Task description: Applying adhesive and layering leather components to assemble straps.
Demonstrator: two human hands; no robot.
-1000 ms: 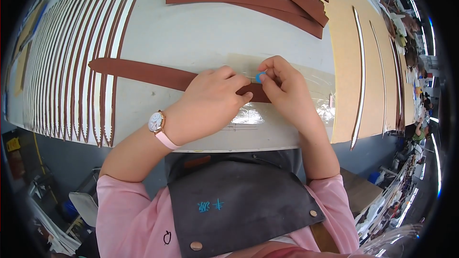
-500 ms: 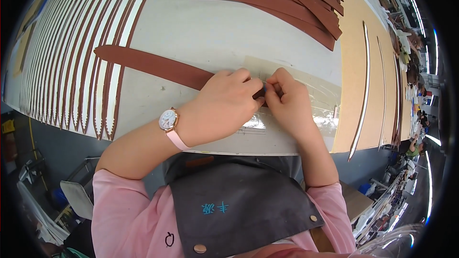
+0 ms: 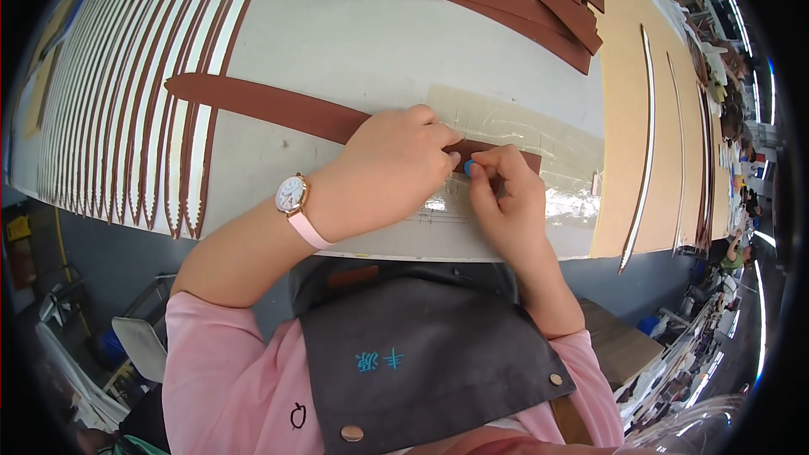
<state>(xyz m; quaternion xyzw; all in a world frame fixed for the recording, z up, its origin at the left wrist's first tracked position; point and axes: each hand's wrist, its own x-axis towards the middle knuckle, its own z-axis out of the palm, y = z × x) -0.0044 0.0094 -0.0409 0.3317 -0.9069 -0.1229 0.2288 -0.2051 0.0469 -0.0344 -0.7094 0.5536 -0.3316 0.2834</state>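
A long brown leather-like strap [image 3: 278, 107] lies across the grey tabletop, its rounded end to the left and its square end beyond my right hand. My left hand [image 3: 400, 152], with a watch [image 3: 291, 193] on its wrist, is closed over the strap's middle, fingers curled and thumb at the strap. Close beside it, my right hand [image 3: 508, 198] pinches a small round blue thing [image 3: 468, 168] at the strap's near edge. Its exact kind is too small to make out. Under the strap is a clear, taped-down sheet [image 3: 573, 190] with drawn lines.
Many narrow brown strips with white backing [image 3: 173, 118] lie side by side at the left. A pile of wide brown straps [image 3: 506, 0] is at the far side. On the tan board [image 3: 619, 118] at right lies a thin pale strip [image 3: 648, 135].
My right hand has lowered slightly toward me and away from the left fingers, baring the strap's square end and the blue thing. My left hand keeps its place on the strap.
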